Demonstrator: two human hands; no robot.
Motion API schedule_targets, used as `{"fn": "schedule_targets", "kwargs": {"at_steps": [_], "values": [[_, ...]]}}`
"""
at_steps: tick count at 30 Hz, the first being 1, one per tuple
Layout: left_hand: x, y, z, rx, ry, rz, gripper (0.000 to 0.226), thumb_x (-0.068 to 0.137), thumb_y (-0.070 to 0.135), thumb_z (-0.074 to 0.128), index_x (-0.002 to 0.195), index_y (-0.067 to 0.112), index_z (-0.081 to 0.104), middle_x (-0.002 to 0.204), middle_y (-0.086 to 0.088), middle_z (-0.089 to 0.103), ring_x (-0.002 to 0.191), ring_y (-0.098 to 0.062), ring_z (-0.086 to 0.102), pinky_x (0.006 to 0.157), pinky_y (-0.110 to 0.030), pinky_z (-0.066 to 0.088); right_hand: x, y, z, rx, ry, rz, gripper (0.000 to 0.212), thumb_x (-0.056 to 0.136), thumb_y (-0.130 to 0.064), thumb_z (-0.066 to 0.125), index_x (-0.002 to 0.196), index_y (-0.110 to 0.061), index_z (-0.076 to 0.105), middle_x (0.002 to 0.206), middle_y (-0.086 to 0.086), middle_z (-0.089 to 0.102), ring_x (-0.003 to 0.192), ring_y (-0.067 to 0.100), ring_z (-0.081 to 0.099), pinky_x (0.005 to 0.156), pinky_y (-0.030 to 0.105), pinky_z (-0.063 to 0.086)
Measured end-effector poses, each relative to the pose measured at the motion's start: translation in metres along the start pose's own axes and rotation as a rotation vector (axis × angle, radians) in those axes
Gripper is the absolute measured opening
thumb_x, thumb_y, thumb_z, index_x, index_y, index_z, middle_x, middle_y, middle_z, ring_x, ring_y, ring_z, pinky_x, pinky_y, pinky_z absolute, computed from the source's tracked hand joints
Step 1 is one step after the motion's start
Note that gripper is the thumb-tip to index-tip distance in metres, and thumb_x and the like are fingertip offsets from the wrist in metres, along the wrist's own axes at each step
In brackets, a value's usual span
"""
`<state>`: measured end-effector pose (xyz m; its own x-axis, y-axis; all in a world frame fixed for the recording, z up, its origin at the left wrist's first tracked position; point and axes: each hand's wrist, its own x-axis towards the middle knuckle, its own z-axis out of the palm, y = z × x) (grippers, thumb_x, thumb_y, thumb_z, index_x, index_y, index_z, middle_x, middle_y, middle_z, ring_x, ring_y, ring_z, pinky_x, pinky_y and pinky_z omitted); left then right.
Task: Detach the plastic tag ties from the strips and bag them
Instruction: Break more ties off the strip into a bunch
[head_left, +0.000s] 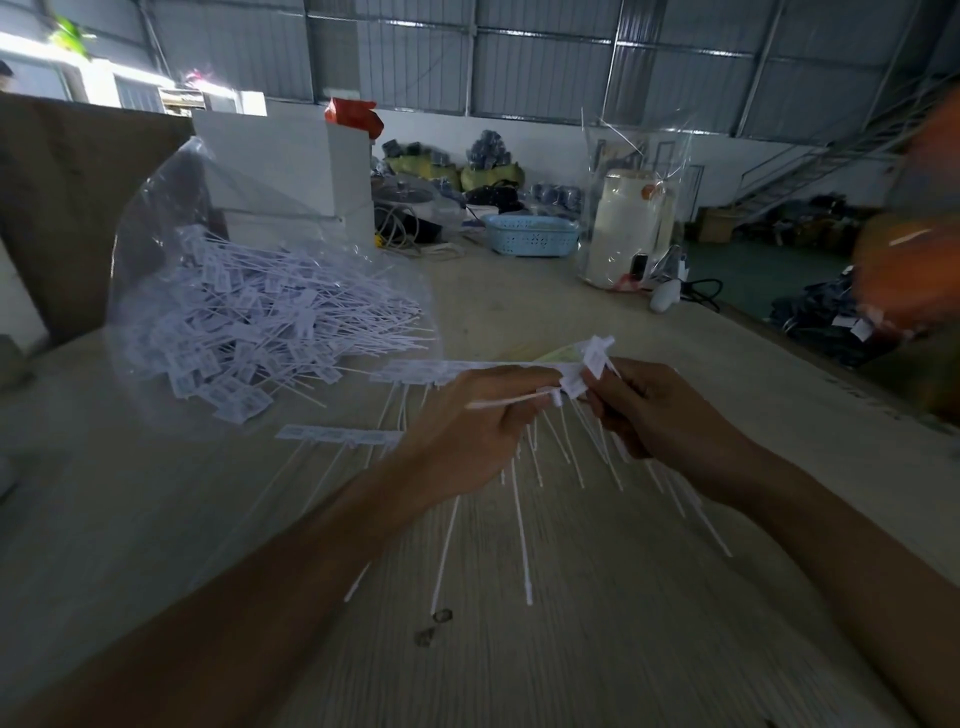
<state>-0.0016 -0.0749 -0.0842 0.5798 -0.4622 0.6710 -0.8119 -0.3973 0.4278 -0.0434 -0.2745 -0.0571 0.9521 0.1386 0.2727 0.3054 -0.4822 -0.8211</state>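
Observation:
My left hand (470, 431) grips a strip of white plastic tag ties (431, 371) whose thin tails hang down over the table. My right hand (654, 410) pinches a few tag heads (592, 364) at the strip's right end, right beside the left fingers. A second strip (337, 435) lies flat on the table to the left. A large clear plastic bag (171, 218) lies open at the left, holding a heap of several loose tag ties (260, 322).
The wooden table (623, 623) stretches ahead. White boxes (291, 161) stand behind the bag. A blue basket (530, 236) and a white jug (623, 228) wrapped in clear plastic sit at the back. A blurred orange sleeve (909, 260) of another person is at the right edge.

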Motion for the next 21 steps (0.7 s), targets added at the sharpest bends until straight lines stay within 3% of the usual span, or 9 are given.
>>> {"fn": "schedule_targets", "kwargs": {"at_steps": [3, 6, 10, 15, 18, 21], "values": [[-0.003, 0.001, -0.002, 0.105, 0.013, 0.026, 0.032, 0.097, 0.021, 0.045, 0.109, 0.014, 0.074, 0.101, -0.002, 0.073, 0.082, -0.015, 0.066, 0.072, -0.038, 0.058, 0.0, 0.001, 0.0, -0.01, -0.016, 0.011, 0.046, 0.097, -0.056, 0.041, 0.066, -0.023, 0.048, 0.054, -0.008, 0.041, 0.045, 0.01, 0.032, 0.044, 0.024, 0.03], [-0.004, -0.001, -0.004, 0.172, -0.059, 0.056, 0.029, 0.098, 0.009, 0.05, 0.116, 0.016, 0.071, 0.101, -0.005, 0.071, 0.084, -0.022, 0.067, 0.068, -0.035, 0.056, -0.002, 0.001, 0.002, -0.05, -0.039, -0.002, 0.043, 0.101, -0.052, 0.039, 0.068, -0.026, 0.051, 0.055, 0.007, 0.049, 0.045, 0.018, 0.041, 0.04, 0.027, 0.035], [0.002, 0.0, -0.003, 0.14, -0.027, -0.014, 0.024, 0.097, 0.023, 0.06, 0.12, 0.021, 0.068, 0.102, -0.001, 0.07, 0.09, -0.02, 0.065, 0.075, -0.039, 0.053, 0.001, 0.002, 0.002, 0.044, 0.0, 0.041, 0.045, 0.1, -0.054, 0.04, 0.075, -0.017, 0.05, 0.051, -0.004, 0.038, 0.04, 0.009, 0.028, 0.04, 0.022, 0.023], [0.003, 0.0, -0.001, 0.039, 0.09, -0.107, 0.018, 0.087, 0.026, 0.073, 0.105, 0.024, 0.069, 0.09, 0.006, 0.072, 0.079, -0.01, 0.067, 0.069, -0.037, 0.054, 0.004, 0.006, 0.003, 0.211, 0.054, 0.151, 0.033, 0.104, -0.03, 0.045, 0.085, -0.01, 0.063, 0.052, -0.007, 0.036, 0.045, 0.009, 0.028, 0.041, 0.022, 0.025], [0.003, 0.001, 0.0, -0.004, 0.132, -0.127, 0.013, 0.084, 0.026, 0.078, 0.094, 0.022, 0.071, 0.08, 0.01, 0.071, 0.071, -0.005, 0.066, 0.064, -0.034, 0.051, 0.003, 0.007, 0.006, 0.316, -0.008, 0.197, 0.035, 0.1, -0.036, 0.05, 0.088, -0.008, 0.066, 0.054, -0.007, 0.03, 0.046, 0.008, 0.026, 0.042, 0.02, 0.025], [0.003, 0.005, 0.002, -0.03, 0.148, -0.12, 0.012, 0.082, 0.03, 0.079, 0.091, 0.023, 0.073, 0.078, 0.011, 0.072, 0.068, -0.006, 0.068, 0.062, -0.034, 0.052, 0.001, 0.005, 0.013, 0.369, -0.115, 0.19, 0.034, 0.093, -0.046, 0.057, 0.076, -0.019, 0.067, 0.059, -0.003, 0.025, 0.05, 0.009, 0.023, 0.044, 0.022, 0.023]]}}
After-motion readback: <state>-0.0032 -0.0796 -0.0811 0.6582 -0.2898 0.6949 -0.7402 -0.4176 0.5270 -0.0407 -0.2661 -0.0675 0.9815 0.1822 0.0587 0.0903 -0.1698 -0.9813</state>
